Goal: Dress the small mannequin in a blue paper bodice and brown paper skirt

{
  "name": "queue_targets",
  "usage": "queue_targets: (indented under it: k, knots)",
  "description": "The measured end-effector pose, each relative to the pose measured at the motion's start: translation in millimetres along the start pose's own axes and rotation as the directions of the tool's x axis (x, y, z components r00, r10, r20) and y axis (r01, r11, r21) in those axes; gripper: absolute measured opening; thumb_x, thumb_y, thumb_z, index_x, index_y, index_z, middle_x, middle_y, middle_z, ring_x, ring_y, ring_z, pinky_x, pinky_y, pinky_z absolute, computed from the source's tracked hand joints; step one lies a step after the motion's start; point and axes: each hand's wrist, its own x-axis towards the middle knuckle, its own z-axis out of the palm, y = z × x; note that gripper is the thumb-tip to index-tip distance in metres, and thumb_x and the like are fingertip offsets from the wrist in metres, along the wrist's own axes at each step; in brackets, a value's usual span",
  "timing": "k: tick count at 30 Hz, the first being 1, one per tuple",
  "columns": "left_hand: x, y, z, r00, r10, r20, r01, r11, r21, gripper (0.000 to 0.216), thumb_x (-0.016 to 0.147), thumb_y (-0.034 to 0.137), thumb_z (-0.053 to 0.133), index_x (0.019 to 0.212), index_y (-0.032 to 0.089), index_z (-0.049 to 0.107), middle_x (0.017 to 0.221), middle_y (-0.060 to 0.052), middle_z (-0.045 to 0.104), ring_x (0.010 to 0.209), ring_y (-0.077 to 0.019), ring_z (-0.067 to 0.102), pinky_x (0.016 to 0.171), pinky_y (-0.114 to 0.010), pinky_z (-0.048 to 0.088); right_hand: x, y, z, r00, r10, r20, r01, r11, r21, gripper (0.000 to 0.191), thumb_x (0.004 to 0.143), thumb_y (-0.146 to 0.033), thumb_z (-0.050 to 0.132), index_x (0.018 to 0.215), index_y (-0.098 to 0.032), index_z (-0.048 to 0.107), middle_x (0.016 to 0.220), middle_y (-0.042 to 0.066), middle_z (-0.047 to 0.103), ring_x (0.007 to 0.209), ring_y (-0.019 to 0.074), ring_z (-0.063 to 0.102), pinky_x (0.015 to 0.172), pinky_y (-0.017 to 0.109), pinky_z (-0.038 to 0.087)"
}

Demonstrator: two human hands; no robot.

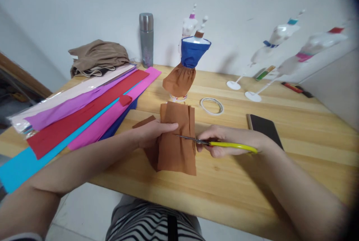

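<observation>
My left hand [153, 132] pinches a folded piece of brown crepe paper [177, 157] at its left side, thumb on top and fingers beneath. In my right hand [214, 140] is a pair of scissors [232, 145] with yellow handles. Their blades point left across the right edge of the paper, around its middle; one blade lies over the top face. Just beyond the paper stands a small mannequin [199, 34] wearing a blue top [195, 51] and a gathered brown skirt [179, 80].
Coloured paper sheets [92, 114] are stacked at left, beside a brown cloth [99, 56]. A thermos [146, 41] stands at the back. A tape roll [212, 106] and a dark notebook [265, 129] lie right of centre. More mannequins [305, 48] lean behind.
</observation>
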Motion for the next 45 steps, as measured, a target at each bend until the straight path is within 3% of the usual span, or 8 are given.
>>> queue_targets:
  k: [6, 10, 21, 30, 39, 45]
  knots:
    - [7.1, 15.2, 5.2, 0.987, -0.095, 0.128, 0.096, 0.995, -0.001, 0.050, 0.076, 0.045, 0.080, 0.114, 0.014, 0.070, 0.104, -0.015, 0.078, 0.101, -0.0299, 0.072, 0.096, -0.044, 0.052, -15.0, -3.5, -8.1, 0.998, 0.067, 0.005, -0.067, 0.997, 0.029, 0.046, 0.093, -0.057, 0.062, 0.104, -0.012, 0.066, 0.077, 0.000, 0.055, 0.065, 0.0102, 0.046, 0.057, 0.022, 0.041]
    - [10.6, 23.0, 9.5, 0.997, -0.026, 0.077, 0.020, 0.997, 0.073, 0.052, 0.077, 0.040, 0.080, 0.121, 0.014, 0.067, 0.099, -0.012, 0.078, 0.098, -0.0273, 0.073, 0.098, -0.041, 0.051, -18.8, -9.0, -11.6, 0.996, 0.085, -0.017, -0.085, 0.996, 0.032, 0.054, 0.090, -0.064, 0.061, 0.103, -0.012, 0.067, 0.077, 0.000, 0.056, 0.066, 0.0106, 0.045, 0.057, 0.022, 0.042]
    - [15.0, 20.5, 10.1, 0.998, 0.007, 0.055, -0.013, 0.993, 0.121, 0.056, 0.074, 0.046, 0.081, 0.117, 0.014, 0.067, 0.098, -0.013, 0.077, 0.096, -0.0282, 0.072, 0.093, -0.041, 0.053, -21.0, -1.3, -12.3, 0.995, 0.092, -0.034, -0.090, 0.995, 0.052, 0.055, 0.089, -0.066, 0.060, 0.100, -0.012, 0.067, 0.077, 0.000, 0.054, 0.065, 0.0104, 0.043, 0.056, 0.023, 0.038]
    - [19.2, 14.8, 8.0, 0.998, 0.032, 0.046, -0.039, 0.986, 0.162, 0.057, 0.074, 0.048, 0.080, 0.118, 0.016, 0.066, 0.101, -0.012, 0.077, 0.101, -0.0285, 0.072, 0.095, -0.043, 0.054, -16.4, -7.6, -11.9, 0.992, 0.123, -0.038, -0.122, 0.992, 0.024, 0.058, 0.084, -0.072, 0.063, 0.084, -0.014, 0.063, 0.069, -0.003, 0.050, 0.060, 0.0090, 0.040, 0.055, 0.023, 0.035]
    - [22.6, 11.6, 6.3, 0.999, 0.012, 0.041, -0.017, 0.993, 0.113, 0.055, 0.071, 0.047, 0.082, 0.113, 0.016, 0.067, 0.106, -0.013, 0.076, 0.105, -0.0294, 0.071, 0.096, -0.044, 0.054, -14.0, -3.2, -11.4, 0.969, 0.233, -0.086, -0.228, 0.971, 0.065, 0.055, 0.072, -0.069, 0.077, 0.080, -0.015, 0.066, 0.060, -0.007, 0.045, 0.056, 0.0087, 0.036, 0.053, 0.024, 0.031]
    - [24.9, 10.9, 4.6, 0.995, 0.048, 0.088, -0.055, 0.995, 0.079, 0.052, 0.072, 0.042, 0.083, 0.114, 0.016, 0.066, 0.110, -0.013, 0.076, 0.108, -0.0295, 0.070, 0.098, -0.045, 0.052, -14.2, 0.5, -12.2, 0.977, 0.197, -0.085, -0.193, 0.980, 0.048, 0.056, 0.075, -0.067, 0.076, 0.081, -0.011, 0.066, 0.061, -0.006, 0.043, 0.057, 0.0083, 0.033, 0.052, 0.024, 0.028]
